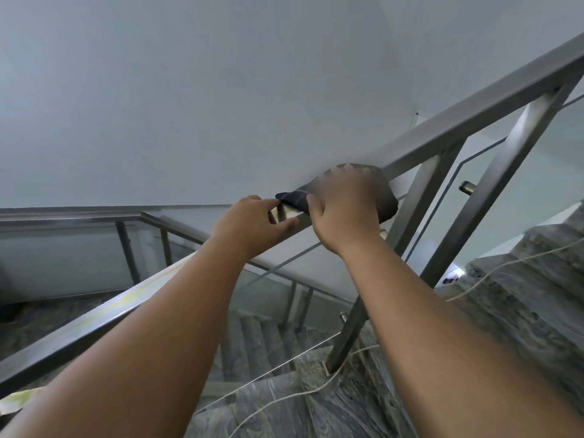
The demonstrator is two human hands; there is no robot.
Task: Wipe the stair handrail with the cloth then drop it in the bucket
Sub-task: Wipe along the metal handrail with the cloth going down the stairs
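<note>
A square steel handrail (467,115) slopes up from lower left to upper right across the view. A dark grey cloth (387,197) is draped over the rail near the middle. My right hand (343,210) presses down on top of the cloth and wraps it around the rail. My left hand (252,224) sits just below it on the rail, pinching the cloth's dark lower corner (292,197) between thumb and fingers. No bucket is in view.
Steel posts (493,197) and glass panels (521,172) stand under the rail. Grey marble steps (521,279) rise at the right and descend below. A thin white cord (316,387) trails over the steps. A lower railing (79,216) runs along the landing at left.
</note>
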